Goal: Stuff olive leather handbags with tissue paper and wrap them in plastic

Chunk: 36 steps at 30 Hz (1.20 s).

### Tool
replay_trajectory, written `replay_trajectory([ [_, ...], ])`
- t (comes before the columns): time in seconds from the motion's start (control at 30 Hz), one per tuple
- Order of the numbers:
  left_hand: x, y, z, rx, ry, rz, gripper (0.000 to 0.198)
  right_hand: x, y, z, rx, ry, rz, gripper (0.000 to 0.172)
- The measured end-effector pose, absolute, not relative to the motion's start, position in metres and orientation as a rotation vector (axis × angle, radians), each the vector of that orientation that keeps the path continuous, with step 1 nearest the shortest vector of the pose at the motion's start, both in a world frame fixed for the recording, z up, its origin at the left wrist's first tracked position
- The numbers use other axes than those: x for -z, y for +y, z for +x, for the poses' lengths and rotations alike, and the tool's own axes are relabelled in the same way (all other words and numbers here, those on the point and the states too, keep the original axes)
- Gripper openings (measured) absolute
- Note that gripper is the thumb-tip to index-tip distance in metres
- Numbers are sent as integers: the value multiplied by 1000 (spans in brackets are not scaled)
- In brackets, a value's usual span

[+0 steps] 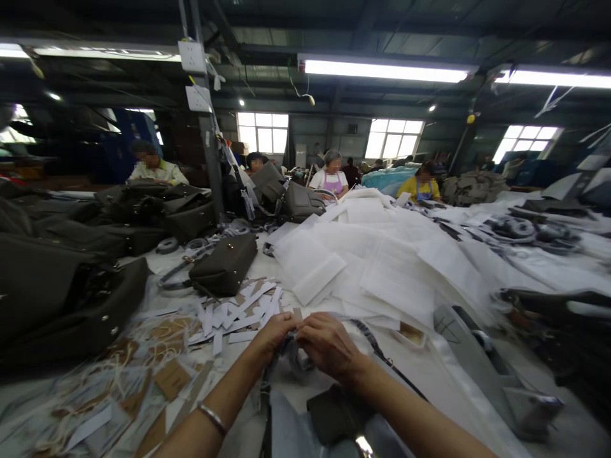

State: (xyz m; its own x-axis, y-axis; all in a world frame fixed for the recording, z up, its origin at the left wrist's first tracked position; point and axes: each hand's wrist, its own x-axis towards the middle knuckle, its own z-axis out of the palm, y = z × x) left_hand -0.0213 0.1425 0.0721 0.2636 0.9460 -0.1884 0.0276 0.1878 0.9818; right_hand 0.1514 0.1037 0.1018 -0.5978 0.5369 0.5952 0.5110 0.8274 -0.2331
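Observation:
My left hand, with a bangle at the wrist, and my right hand meet in front of me with fingers closed. Between and below them is a grey strap, coiled and apparently wrapped in clear film; both hands grip it. A small pale strip pokes up between the fingertips. The strap's dark length runs off to the right behind my right hand. Below my forearms lies a dark bag with a shiny metal fitting, partly hidden by my right arm.
Left lie white paper strips, brown tags with strings and dark bags. A small dark bag stands ahead, beside a heap of white sheets. A grey tape dispenser-like device sits right. Several people work beyond.

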Motion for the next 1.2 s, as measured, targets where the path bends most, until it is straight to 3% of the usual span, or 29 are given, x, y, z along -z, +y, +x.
replay_trajectory([
  [0.2,-73,130,-16,-1056,1235,1350,31,-112,109,148,-561,-2100,-1188,10],
  [0.37,-81,113,-12,-1132,1335,1441,19,-115,126,151,-711,-2053,-1377,8],
  [0.7,-71,90,-9,-1064,1464,1476,14,-76,100,154,-643,-2064,-1432,11],
  [0.97,-44,106,-35,-941,1505,1310,23,-125,88,191,-582,-2338,-1127,21],
  [1.13,-44,106,-36,-977,1492,1334,21,-137,57,206,-697,-2632,-1077,49],
  [1.2,-43,106,-35,-1002,1476,1341,18,-129,56,202,-711,-2619,-1073,46],
])
